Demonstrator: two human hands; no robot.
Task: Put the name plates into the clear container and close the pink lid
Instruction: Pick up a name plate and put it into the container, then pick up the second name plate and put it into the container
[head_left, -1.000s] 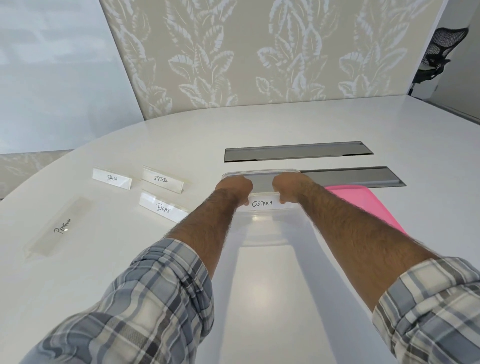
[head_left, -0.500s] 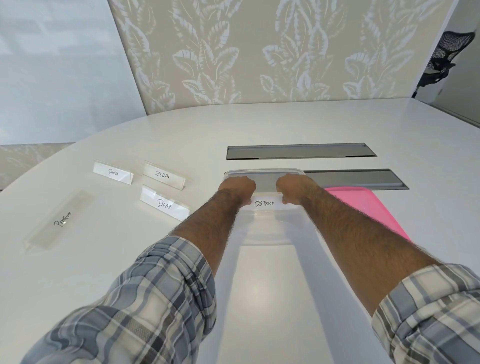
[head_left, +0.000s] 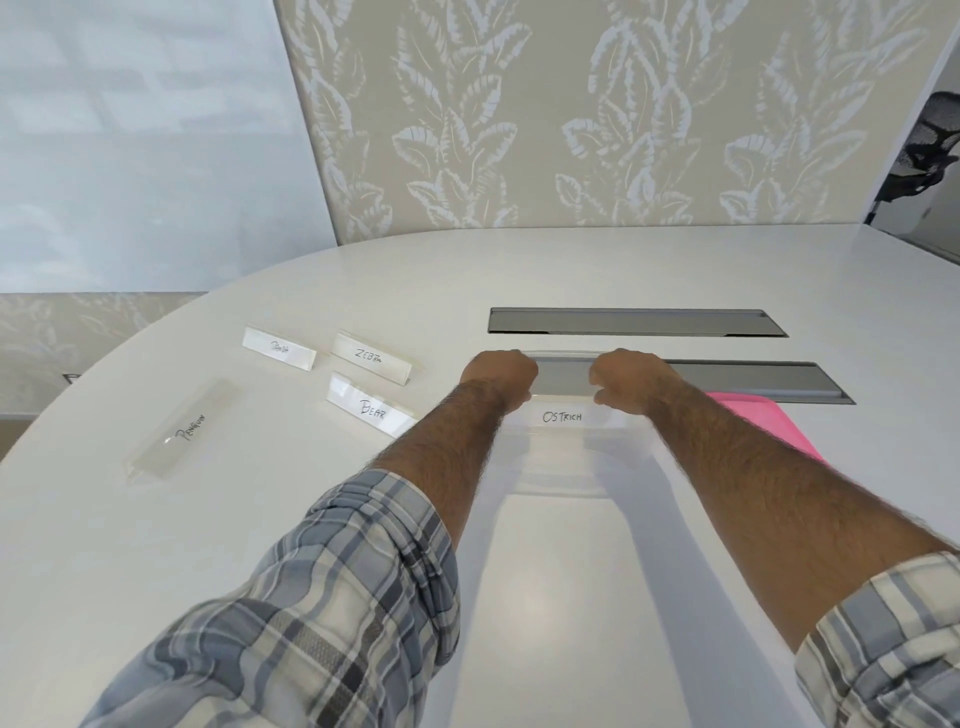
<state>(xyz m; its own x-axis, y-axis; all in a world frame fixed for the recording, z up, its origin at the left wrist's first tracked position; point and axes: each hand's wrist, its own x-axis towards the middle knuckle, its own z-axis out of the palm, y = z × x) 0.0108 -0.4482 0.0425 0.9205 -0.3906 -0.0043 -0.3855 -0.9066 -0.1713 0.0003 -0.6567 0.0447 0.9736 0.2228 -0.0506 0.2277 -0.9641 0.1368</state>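
Note:
A clear container (head_left: 561, 480) sits on the white table ahead of me. Both hands hold the "Ostrich" name plate (head_left: 563, 417) over it, my left hand (head_left: 497, 375) at its left end and my right hand (head_left: 631, 378) at its right end. Whether the plate rests inside the container or hangs above it is unclear. The pink lid (head_left: 763, 423) lies flat to the right, partly behind my right forearm. On the left stand the "Bear" plate (head_left: 371, 410), the "Zebra" plate (head_left: 371, 357) and a third plate (head_left: 278, 347). The "Penguin" plate (head_left: 184, 431) lies flat further left.
Two grey cable hatches are set into the table, one (head_left: 634, 322) beyond the container and one (head_left: 753, 382) behind my right hand. A leaf-patterned wall panel rises behind the table. A black office chair (head_left: 930, 140) is at the far right.
My hands have stayed at the ends of the "Ostrich" plate over the container. The view has shifted slightly; nothing on the table has moved.

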